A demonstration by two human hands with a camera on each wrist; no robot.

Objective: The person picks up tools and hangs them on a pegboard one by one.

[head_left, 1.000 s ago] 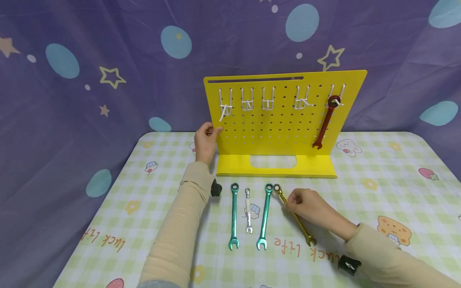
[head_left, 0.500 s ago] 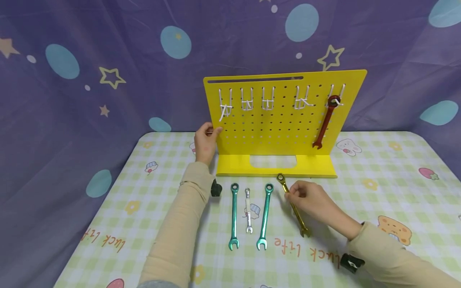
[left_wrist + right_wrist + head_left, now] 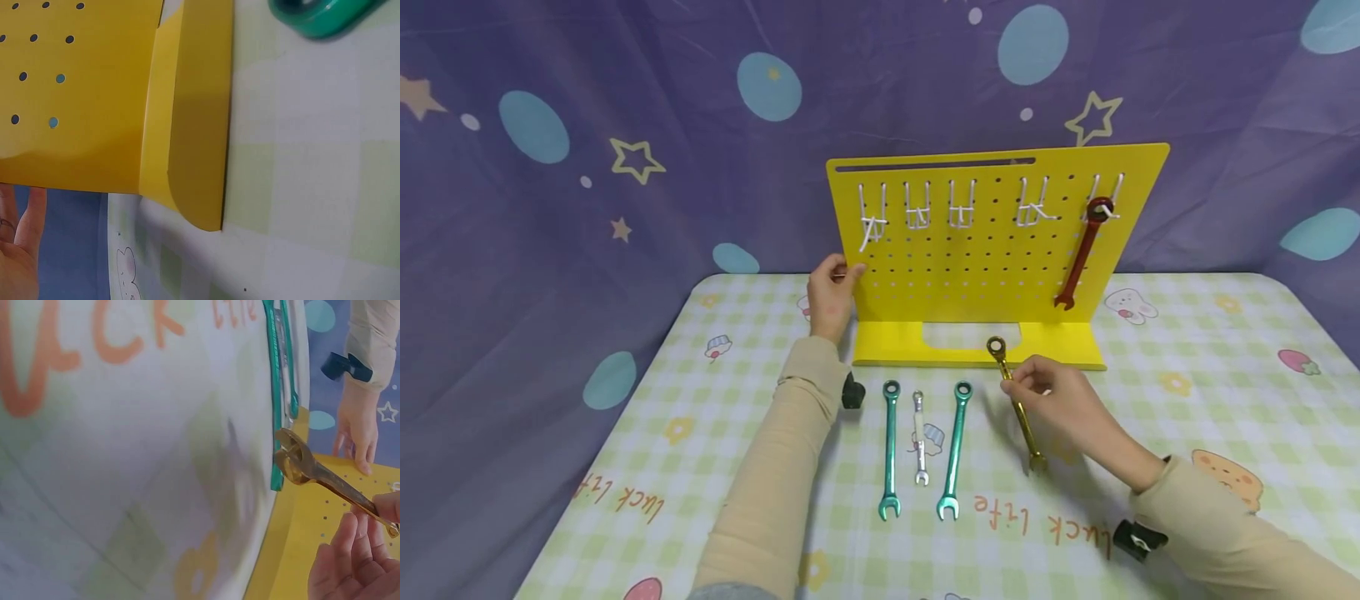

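Note:
My right hand (image 3: pixel 1060 396) pinches a gold combination wrench (image 3: pixel 1021 417) near its upper half, ring end toward the pegboard. In the right wrist view the wrench's open end (image 3: pixel 297 459) stands off the cloth. With thumb and fingers, my left hand (image 3: pixel 831 296) grips the left edge of the yellow pegboard (image 3: pixel 955 283). Left of the gold wrench lie two green wrenches, one (image 3: pixel 956 450) nearer and one (image 3: pixel 891 450) farther left, with a small silver wrench (image 3: pixel 920 437) between them. A red wrench (image 3: pixel 1082 258) hangs from the rightmost hook of the board.
Several white wire hooks, among them one at the left (image 3: pixel 872 221) and one right of the middle (image 3: pixel 1032 208), hold nothing. The pegboard's base (image 3: pixel 891 346) stands on a checked tablecloth (image 3: pixel 1187 417). A purple curtain (image 3: pixel 685 208) hangs behind the table.
My right hand has lifted the gold wrench and carried it forward toward the pegboard's base, turning it more upright in view. My left hand keeps its grip on the board's edge.

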